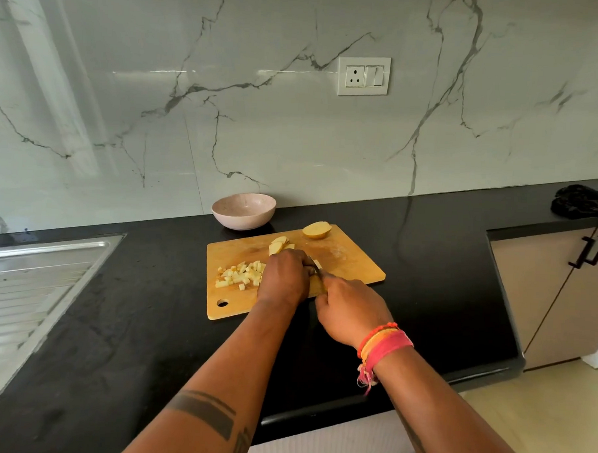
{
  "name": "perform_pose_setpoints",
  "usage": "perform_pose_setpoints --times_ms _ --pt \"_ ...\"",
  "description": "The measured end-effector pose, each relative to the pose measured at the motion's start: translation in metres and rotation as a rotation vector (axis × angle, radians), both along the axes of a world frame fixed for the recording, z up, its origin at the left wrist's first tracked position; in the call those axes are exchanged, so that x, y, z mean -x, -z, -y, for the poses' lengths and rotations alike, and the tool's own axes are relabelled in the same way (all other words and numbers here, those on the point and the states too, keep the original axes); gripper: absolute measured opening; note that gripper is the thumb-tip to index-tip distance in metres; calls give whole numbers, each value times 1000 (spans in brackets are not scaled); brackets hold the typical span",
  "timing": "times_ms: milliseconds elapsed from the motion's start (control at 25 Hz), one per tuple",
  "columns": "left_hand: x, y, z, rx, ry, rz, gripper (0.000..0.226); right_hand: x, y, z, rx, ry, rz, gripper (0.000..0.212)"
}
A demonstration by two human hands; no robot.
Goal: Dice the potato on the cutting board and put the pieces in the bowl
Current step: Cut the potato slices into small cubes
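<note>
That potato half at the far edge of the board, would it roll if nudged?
The potato half seems to rest cut face down on the cutting board, so it would probably slide rather than roll. It looks solid and stiff. Its cut face may be damp and slippery.

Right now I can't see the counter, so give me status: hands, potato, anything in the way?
Left hand holds potato slices down; right hand grips knife. Diced pile on cutting board, half potato uncut. Bowl behind the board, unobstructed.

bowl (pixel 243 211) | potato half (pixel 317 230) beside path | counter (pixel 426 266) right free
</note>
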State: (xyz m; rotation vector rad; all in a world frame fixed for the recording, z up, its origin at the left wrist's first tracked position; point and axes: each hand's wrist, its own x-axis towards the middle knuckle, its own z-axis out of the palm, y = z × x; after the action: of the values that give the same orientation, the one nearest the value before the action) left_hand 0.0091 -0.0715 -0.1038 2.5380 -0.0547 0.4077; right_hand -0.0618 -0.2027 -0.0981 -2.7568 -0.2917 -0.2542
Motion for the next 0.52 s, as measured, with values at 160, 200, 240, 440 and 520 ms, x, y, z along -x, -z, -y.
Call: perform_pose_setpoints --times_ms 160,200,240,440,520 --pt "-1 1 0 37 -16 -1 12 26 9 11 29 40 31 54" --pt "-1 1 0 49 -20 2 12 30 9 12 16 50 29 55" --pt "0 1 0 57 -26 3 11 34 10 13 6 60 33 55" --pt "0 0 -1 29 -53 -15 12 30 7 12 -87 63 52 55" --pt "-2 1 -2 31 -60 -21 13 20 6 9 -93 56 45 55"
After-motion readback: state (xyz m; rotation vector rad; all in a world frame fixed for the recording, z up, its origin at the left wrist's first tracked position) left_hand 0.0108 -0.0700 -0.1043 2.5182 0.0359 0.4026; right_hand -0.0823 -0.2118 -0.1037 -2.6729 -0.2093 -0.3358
